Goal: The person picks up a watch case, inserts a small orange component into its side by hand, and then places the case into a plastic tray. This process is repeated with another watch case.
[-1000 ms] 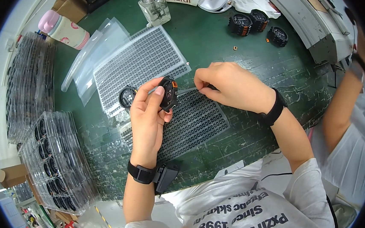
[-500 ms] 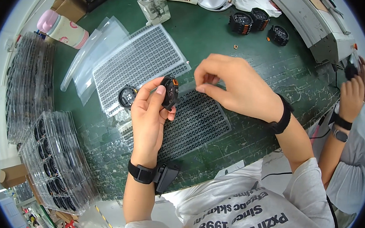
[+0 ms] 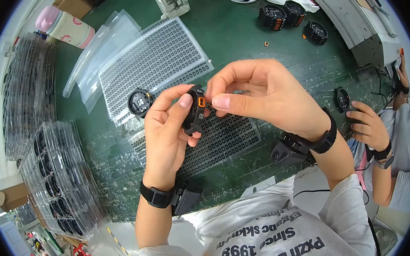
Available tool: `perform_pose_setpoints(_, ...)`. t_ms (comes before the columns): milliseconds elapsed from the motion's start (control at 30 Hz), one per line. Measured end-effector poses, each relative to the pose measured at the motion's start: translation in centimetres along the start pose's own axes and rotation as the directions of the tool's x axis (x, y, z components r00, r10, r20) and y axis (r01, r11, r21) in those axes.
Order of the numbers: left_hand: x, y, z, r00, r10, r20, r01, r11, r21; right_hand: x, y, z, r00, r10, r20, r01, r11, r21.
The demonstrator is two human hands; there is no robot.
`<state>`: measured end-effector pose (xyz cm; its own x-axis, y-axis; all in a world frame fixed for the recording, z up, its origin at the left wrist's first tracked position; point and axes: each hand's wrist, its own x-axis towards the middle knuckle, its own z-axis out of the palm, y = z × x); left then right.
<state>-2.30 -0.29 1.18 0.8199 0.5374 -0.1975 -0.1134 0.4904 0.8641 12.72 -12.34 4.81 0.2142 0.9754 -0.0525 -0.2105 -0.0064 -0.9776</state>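
Note:
Upright between the thumb and fingers of my left hand [image 3: 162, 136] is a black watch case [image 3: 194, 120] with an orange-framed side button. My right hand [image 3: 277, 97] is pinched closed beside that orange frame, its fingertips at or very near the case. Anything in the pinch is too small to make out. Below both hands lies a clear sheet of small black adhesive pieces [image 3: 228, 142]. Another round black watch case [image 3: 139, 102] rests left of my left hand, at the edge of a larger sheet of similar pieces [image 3: 155, 52].
Stacked clear trays [image 3: 63, 179] line the left side. A pink-lidded bottle [image 3: 68, 28] and a glass jar [image 3: 170, 0] stand farther back. Several black watch cases [image 3: 272, 17] sit at the far right. A co-worker's hand [image 3: 371, 126] is near another case [image 3: 342, 99].
My right hand has moved left and closer, bringing its pinched fingertips to the watch case. My left hand has turned the case slightly. The co-worker's hand has come nearer, beside a case.

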Motion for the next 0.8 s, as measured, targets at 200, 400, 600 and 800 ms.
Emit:
perform_pose_setpoints(200, -0.14, 0.12, 0.2, 1.0, -0.006, -0.007, 0.006, 1.0, 0.003, -0.04, 0.29, 0.39, 1.0, -0.013, -0.023, 0.015, 0.996, 0.085)
perform_pose_setpoints(400, -0.29, 0.29, 0.09, 1.0, 0.005, -0.026, -0.005, 1.0, 0.018, -0.02, 0.45, 0.61, 1.0, -0.005, -0.019, 0.007, 0.991, 0.133)
perform_pose_setpoints(600, -0.18, 0.24, 0.23, 0.999, 0.023, -0.046, -0.021, 0.999, 0.033, -0.1, 0.56, 0.74, 0.999, -0.009, -0.043, 0.015, 0.992, 0.129)
perform_pose_setpoints(800, -0.2, 0.3, 0.23, 0.997, 0.047, -0.056, -0.043, 0.996, 0.075, -0.12, 0.72, 0.93, 0.998, 0.005, -0.064, 0.005, 0.988, 0.154)
